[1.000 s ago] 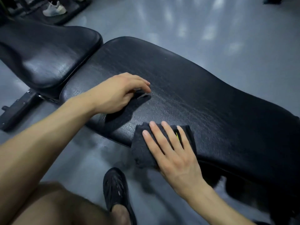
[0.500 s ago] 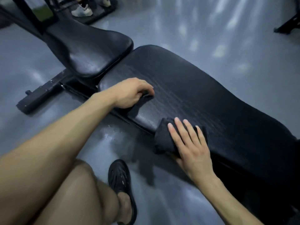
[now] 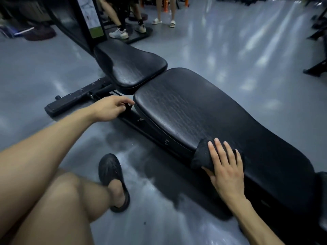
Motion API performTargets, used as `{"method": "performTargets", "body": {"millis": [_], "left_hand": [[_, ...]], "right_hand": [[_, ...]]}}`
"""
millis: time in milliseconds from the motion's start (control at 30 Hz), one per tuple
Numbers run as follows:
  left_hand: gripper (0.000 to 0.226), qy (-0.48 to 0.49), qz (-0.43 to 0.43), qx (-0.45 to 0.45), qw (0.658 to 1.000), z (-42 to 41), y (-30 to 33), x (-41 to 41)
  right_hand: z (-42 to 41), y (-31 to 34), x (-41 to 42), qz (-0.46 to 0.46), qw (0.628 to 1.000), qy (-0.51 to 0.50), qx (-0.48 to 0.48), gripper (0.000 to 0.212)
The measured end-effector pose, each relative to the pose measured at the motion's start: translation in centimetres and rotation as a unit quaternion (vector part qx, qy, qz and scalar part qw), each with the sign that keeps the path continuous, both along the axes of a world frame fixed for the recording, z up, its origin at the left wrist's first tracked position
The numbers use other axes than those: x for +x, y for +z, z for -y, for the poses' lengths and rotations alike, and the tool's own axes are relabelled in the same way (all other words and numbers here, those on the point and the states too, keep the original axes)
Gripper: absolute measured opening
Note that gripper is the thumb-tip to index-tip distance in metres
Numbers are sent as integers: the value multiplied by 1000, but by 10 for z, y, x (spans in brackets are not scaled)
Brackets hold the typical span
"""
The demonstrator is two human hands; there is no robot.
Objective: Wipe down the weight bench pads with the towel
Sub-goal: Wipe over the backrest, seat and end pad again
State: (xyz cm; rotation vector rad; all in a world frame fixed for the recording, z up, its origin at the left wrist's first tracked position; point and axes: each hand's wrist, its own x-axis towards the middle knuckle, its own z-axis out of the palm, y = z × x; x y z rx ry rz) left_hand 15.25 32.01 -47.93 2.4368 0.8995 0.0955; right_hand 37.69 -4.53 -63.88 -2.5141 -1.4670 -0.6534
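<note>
right hand flat on the towel at the near edge of the long back pad.

its fingers lie spread and pressed down on the dark, bunched towel, which drapes over the pad's side. the left hand is loosely curled, fingertips pinching a small black part beside the pad's end, off the cushion. the seat pad sits just beyond. a black sandal rests on the grey floor.
</note>
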Motion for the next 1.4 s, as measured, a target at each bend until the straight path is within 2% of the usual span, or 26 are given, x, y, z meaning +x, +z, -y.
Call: {"method": "performTargets", "body": {"millis": [100, 233, 400, 467, 567, 667, 767, 933, 1133, 1400], "left_hand": [[41, 19, 54, -49, 997, 0, -20, 0], [29, 22, 73, -23, 997, -22, -30, 14], [27, 21, 136, -100, 985, -50, -27, 28], [27, 35, 151, -123, 980, -59, -24, 36], [26, 24, 126, -108, 986, -70, -21, 47], [26, -9, 96, -124, 988, -78, -21, 56], [24, -32, 80, -131, 988, -90, -22, 55], [32, -46, 86, -137, 986, -98, -23, 51], [52, 3, 111, -221, 969, -88, -16, 48], [64, 13, 106, -258, 960, -100, -19, 39]], "right_hand": [[-7, -7, -1, 22, 1000, 8, 20, 85], [-33, 5, -11, 44, 998, 44, 23, 96], [-166, 46, -70, 9, 999, 30, 25, 92], [-194, 54, -79, -11, 999, 29, 10, 96], [-170, 46, -68, -18, 999, 44, 11, 96], [-125, 32, -61, -28, 999, 0, 28, 101], [-126, 32, -66, -25, 999, -31, 15, 107], [-184, 55, -87, -33, 997, -72, -24, 104], [-297, 95, -104, -96, 992, -45, -66, 105], [-217, 62, -102, -75, 994, -77, -6, 104]]}}
